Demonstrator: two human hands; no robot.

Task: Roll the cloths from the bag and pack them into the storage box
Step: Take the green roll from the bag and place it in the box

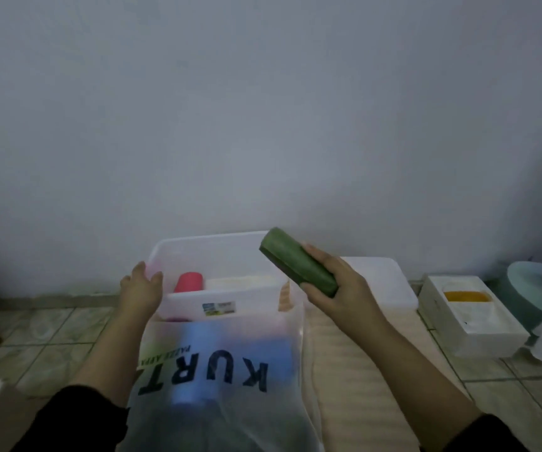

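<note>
A clear plastic storage box (178, 246) stands on the tiled floor against the wall. Inside it lie a rolled pink cloth (189, 282) and a cream cloth (240, 282). My right hand (338, 288) holds a rolled green cloth (295, 261) tilted above the box's right rim. My left hand (142, 285) grips the box's left rim. In front of the box lies a translucent plastic bag (217, 370) with black letters; blue and dark cloths show through it.
The box's white lid (383, 282) lies to the right on a striped cream mat (338, 370). Further right stand a white foam box (478, 321) with something yellow in it and a pale round base. A white object sits at the lower left corner.
</note>
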